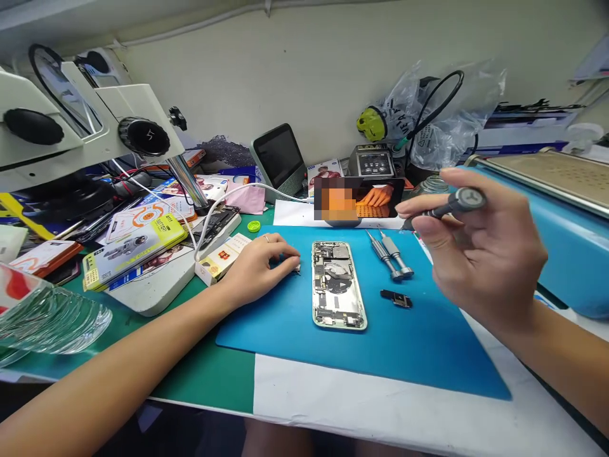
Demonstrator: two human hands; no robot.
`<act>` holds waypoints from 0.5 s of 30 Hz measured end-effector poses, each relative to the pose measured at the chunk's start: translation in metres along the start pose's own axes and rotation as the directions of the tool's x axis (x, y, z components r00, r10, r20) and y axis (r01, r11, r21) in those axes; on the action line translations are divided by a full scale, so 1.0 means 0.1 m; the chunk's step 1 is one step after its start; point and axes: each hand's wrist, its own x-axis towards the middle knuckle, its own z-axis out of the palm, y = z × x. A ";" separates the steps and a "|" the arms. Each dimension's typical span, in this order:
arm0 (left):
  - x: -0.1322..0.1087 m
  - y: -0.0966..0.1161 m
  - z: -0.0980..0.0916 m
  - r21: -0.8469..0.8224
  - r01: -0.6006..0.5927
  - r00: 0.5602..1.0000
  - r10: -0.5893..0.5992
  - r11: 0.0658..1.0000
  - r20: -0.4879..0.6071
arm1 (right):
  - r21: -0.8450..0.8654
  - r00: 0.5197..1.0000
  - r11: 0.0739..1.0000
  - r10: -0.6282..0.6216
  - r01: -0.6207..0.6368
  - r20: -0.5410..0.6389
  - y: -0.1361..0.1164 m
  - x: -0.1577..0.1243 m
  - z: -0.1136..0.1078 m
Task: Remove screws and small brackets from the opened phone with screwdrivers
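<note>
The right hand (490,254) has its grip clamped on a dark grey screwdriver (457,202), raised between two and three o'clock from the opened phone (339,295), its shaft angled toward nine. The left hand (259,266) rests between nine and ten o'clock, fingertips by a small piece (297,270); whether its grip pinches that, I cannot tell. The phone lies with innards exposed on a blue mat (404,355) over the tabletop (209,374). From it, two other screwdrivers (381,254) lie at two o'clock, a black part (396,298) at three; a lit screen (378,203) stands near twelve.
</note>
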 end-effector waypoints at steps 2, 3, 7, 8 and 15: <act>-0.01 0.01 0.01 0.040 -0.040 0.998 0.042 0.998 -0.055 | 0.068 0.997 0.995 0.073 -0.072 -0.015 0.04 -0.02 0.02; -0.02 0.02 0.01 0.062 -0.065 0.994 0.070 0.996 -0.082 | 0.083 0.997 0.993 0.083 -0.083 0.004 0.07 -0.03 0.04; -0.11 0.27 -0.02 0.156 -0.230 0.954 0.254 0.961 -0.161 | 0.096 0.990 0.986 0.131 -0.136 0.050 0.16 -0.08 0.09; -0.15 0.38 -0.01 0.175 -0.307 0.931 0.333 0.936 -0.151 | 0.097 0.988 0.984 0.145 -0.150 0.055 0.18 -0.08 0.09; -0.49 1.09 0.52 -0.040 -0.817 0.564 0.813 0.575 0.146 | 0.136 0.991 0.982 0.132 -0.131 0.002 0.21 -0.01 -0.01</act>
